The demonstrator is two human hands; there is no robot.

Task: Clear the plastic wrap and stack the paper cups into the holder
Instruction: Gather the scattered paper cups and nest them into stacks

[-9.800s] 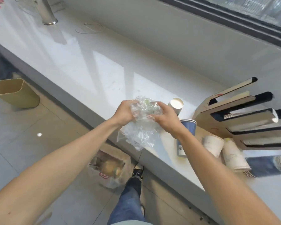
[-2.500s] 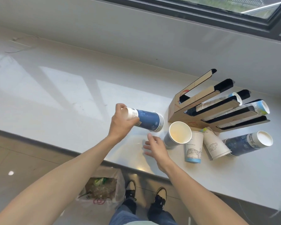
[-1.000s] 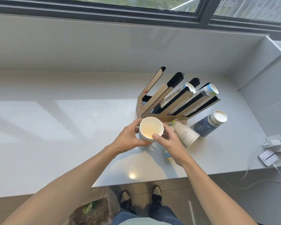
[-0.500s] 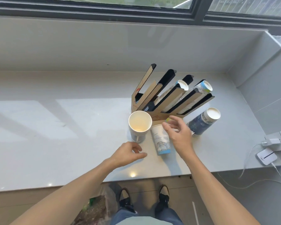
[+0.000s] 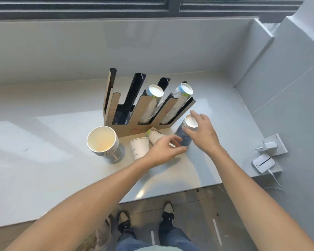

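Note:
The cardboard cup holder (image 5: 127, 128) stands on the white counter (image 5: 43, 160), with two cup stacks (image 5: 153, 93) (image 5: 183, 91) in its right slots. An upright stack of cups (image 5: 102, 142) stands at its front left. Two white cups (image 5: 139, 149) (image 5: 155, 135) lie in front of it. A blue cup stack (image 5: 181, 137) leans at the holder's right end. My right hand (image 5: 203, 133) reaches over the blue stack's white base with its fingers spread. My left hand (image 5: 165, 151) hovers by the stack's lower end, fingers loosely curled. No plastic wrap is on the counter.
A white charger (image 5: 269, 145) and a flat white device (image 5: 262, 163) with cables sit on a low ledge at the right. Walls close in the counter at the back and right. A plastic bag (image 5: 98, 238) lies on the floor by my feet.
My right hand has left the white cups and moved right onto the blue stack. My left hand has moved from in front of the upright stack over to the blue stack's lower end.

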